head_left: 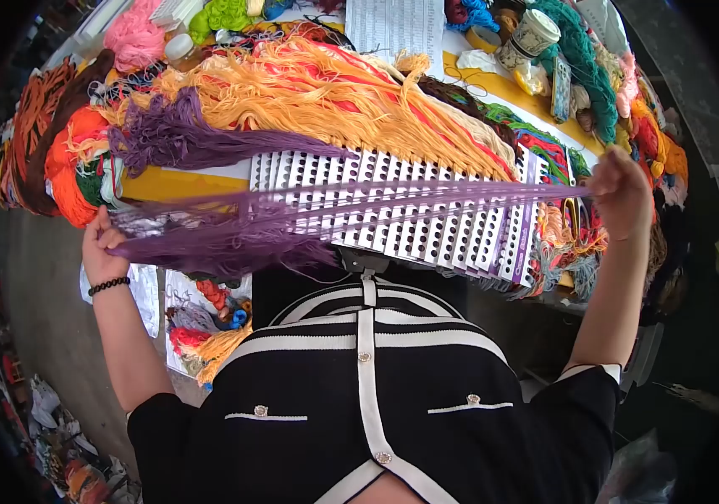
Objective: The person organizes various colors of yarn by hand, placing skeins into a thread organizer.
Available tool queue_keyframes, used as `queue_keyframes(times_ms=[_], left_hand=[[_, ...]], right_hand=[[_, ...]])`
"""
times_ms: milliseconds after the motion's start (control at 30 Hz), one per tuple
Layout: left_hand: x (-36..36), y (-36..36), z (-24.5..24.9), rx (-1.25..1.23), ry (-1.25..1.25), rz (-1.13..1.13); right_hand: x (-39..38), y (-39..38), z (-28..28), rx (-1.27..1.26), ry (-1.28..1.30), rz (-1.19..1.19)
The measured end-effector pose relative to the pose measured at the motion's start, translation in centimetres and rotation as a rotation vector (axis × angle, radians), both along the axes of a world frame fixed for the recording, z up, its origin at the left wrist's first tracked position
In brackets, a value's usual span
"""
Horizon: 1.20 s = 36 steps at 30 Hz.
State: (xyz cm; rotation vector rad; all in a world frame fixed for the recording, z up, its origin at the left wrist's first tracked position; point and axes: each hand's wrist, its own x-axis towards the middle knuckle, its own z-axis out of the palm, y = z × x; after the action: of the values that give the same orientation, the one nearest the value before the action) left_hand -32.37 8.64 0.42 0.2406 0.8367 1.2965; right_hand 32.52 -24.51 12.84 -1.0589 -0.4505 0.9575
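A long hank of purple embroidery thread [267, 239] stretches across the front of the table between my two hands. My left hand [106, 244], with a dark bead bracelet on its wrist, is closed on the hank's left end. At the far right, my right hand [622, 195] is closed on the other end, its strands pulled taut and slightly blurred. Beneath the strands lie white thread cards [393, 210] with rows of round holes. Another bundle of purple thread [183, 134] and a large bundle of orange thread [309, 92] hang from the cards' far edge.
Heaps of coloured thread surround the cards: pink [135, 35], green [582, 63] and orange-red [74, 160]. A printed sheet [393, 34], a patterned cup [529, 38], a phone [561, 88] and a small jar [181, 50] stand or lie at the back.
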Motion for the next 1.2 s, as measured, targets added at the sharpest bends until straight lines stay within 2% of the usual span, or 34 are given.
queue_keyframes(times_ms=[33, 67, 133, 167, 233, 300, 333, 400, 433, 467, 500, 567, 600, 700, 767, 833, 867, 900, 967, 1033, 1100, 1167, 1200], left_hand=[[1.1, -0.3, 0.9, 0.015, 0.065, -0.085], [1.8, -0.1, 1.4, 0.010, 0.031, -0.106], [2.5, 0.9, 1.0, 0.031, 0.015, -0.085], [2.5, 1.4, 0.6, 0.049, 0.002, -0.063], [1.3, 2.9, -0.7, 0.011, -0.037, -0.046], [2.6, 3.0, -0.7, -0.111, 0.106, 0.104], [2.6, 3.3, -1.0, -0.104, 0.096, 0.095], [3.3, 3.1, -1.0, -0.077, 0.140, 0.094], [4.5, 2.5, -0.3, -0.044, 0.184, 0.084], [5.6, 1.8, 0.7, -0.018, 0.231, 0.087], [6.5, 1.1, 1.0, -0.017, 0.232, 0.092], [7.9, -0.6, 1.5, 0.178, 0.307, -0.136], [8.9, -1.4, 0.5, 0.200, 0.345, -0.256], [14.6, -6.1, -1.2, 0.163, 0.461, -0.589], [18.6, -9.3, -0.7, 0.391, 0.917, -0.704], [19.7, -8.6, -6.4, 1.141, 1.060, -0.563], [19.3, -8.6, -7.4, 1.096, 1.317, -0.584], [19.2, -8.8, -6.6, 1.098, 1.314, -0.582], [19.3, -9.1, -3.8, 0.624, 1.087, -0.610], [18.5, -8.8, -2.6, 0.343, 0.821, -0.570], [18.1, -8.0, -1.5, 0.211, 0.737, -0.436], [14.5, -5.4, -3.0, 0.169, 0.504, -0.376], [13.1, -4.5, -2.5, 0.108, 0.450, -0.321]], right_hand=[[1.0, -0.4, 0.2, -0.032, -0.126, -0.056], [1.7, -0.5, 0.0, -0.041, -0.124, -0.056], [2.0, 0.3, 0.2, -0.040, -0.135, -0.362], [1.1, 0.6, -0.6, -0.125, -0.089, -0.442], [3.7, -0.4, -2.3, -0.020, 0.063, -0.458], [6.0, -1.4, -4.4, -0.008, 0.142, -0.497], [6.8, -1.7, -5.2, 0.002, 0.220, -0.539], [8.1, -2.0, -6.9, -0.033, 0.207, -0.523], [7.1, -1.3, -6.6, -0.063, 0.195, -0.516], [5.7, -0.9, -6.4, -0.140, 0.035, -0.546], [3.3, 0.0, -5.8, -0.138, 0.036, -0.540], [-0.1, 1.0, -5.4, -0.268, -0.272, -0.357], [-0.2, 1.1, -6.4, -0.268, -0.288, -0.306], [0.8, 1.5, -8.5, -0.288, 0.016, -0.420], [1.7, 1.2, -8.9, -0.285, 0.064, -0.428], [2.0, 0.7, -8.9, -0.286, 0.113, -0.445], [2.1, 0.4, -8.6, -0.271, 0.124, -0.440], [2.4, -0.1, -8.4, -0.253, 0.133, -0.435], [3.9, -1.6, -8.7, -0.166, 0.195, -0.406], [4.2, -2.5, -8.7, -0.164, 0.251, -0.393], [3.9, -2.8, -9.4, -0.125, 0.254, -0.346], [2.1, -1.9, -8.5, -0.218, -0.111, -0.571], [2.8, -2.5, -8.9, -0.187, -0.164, -0.556]])
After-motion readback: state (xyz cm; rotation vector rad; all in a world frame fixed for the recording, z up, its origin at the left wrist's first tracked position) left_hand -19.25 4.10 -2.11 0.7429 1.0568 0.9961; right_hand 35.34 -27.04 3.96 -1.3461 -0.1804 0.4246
